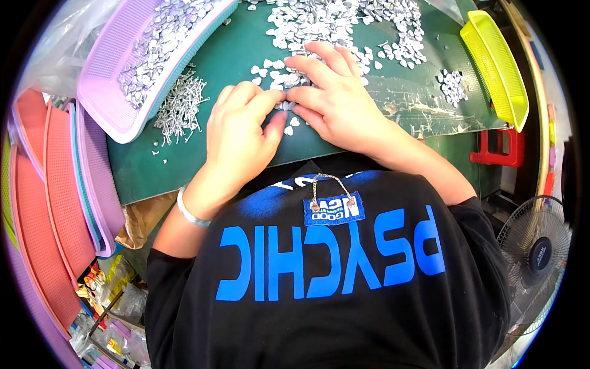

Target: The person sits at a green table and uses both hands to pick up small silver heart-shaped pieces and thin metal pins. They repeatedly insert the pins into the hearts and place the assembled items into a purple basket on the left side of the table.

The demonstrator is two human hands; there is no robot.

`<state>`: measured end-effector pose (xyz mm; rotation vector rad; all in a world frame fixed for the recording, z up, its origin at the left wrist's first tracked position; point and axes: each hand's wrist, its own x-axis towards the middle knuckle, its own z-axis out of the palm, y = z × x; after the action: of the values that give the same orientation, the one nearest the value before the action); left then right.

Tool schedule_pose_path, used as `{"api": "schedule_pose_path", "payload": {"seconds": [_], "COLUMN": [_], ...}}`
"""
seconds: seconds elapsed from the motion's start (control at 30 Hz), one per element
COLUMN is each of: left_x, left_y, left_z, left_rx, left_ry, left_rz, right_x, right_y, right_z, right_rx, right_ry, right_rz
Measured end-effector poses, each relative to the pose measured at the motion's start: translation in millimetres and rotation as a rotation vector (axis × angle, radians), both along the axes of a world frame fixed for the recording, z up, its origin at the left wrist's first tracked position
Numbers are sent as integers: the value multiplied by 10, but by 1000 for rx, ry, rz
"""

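Both my hands work low over the green table, their index fingertips meeting above small silver heart-shaped pieces (292,126). My left hand (241,126) has its fingers curled together, the thumb apart from them; whatever lies under its fingertips is hidden. My right hand (337,101) is spread, its outer fingers resting across the near edge of a large heap of the same hearts (313,24). Its thumb and index finger stand apart beside a few hearts. Left of my left hand lies a pile of thin silver pins or nails (182,107).
A lilac basket (98,104) of silver pieces stands at the far left. To the right are a small cluster of pieces (453,87) and a yellow-green basket (491,67). Stacked baskets (37,203), a red stool (507,150) and a fan (534,264) flank me.
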<state>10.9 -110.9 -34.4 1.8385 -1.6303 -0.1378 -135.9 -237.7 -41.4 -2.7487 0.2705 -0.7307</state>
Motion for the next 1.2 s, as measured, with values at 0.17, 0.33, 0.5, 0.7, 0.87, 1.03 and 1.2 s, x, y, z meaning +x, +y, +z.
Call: {"api": "schedule_pose_path", "payload": {"seconds": [0.17, 0.33, 0.5, 0.7, 0.87, 1.03, 1.2], "left_x": [-28, -5, 4, 21, 20, 91, 143], "left_y": [-42, -4, 45, 54, 89, 124, 89], "left_z": [-20, -15, -58, -60, -30, -11, 9], "left_rx": [14, -3, -7, -22, 31, -12, -3], "left_ry": [-41, -32, 0, 3, -10, 26, -51], "left_rz": [-30, -57, -70, -69, -60, 54, -27], "right_x": [-32, -124, -16, 119, 125, 98, 61], "right_y": [-37, -91, -106, -132, -143, -172, -268], "right_z": [-18, 67, 32, 4, -10, 139, 209], "right_rx": [31, 101, 47, -22, -38, 446, 1530], "right_ry": [-8, 17, -21, 53, 20, -81, -199], "right_rz": [27, 136, 91, 74, 98, 39, 81]}}
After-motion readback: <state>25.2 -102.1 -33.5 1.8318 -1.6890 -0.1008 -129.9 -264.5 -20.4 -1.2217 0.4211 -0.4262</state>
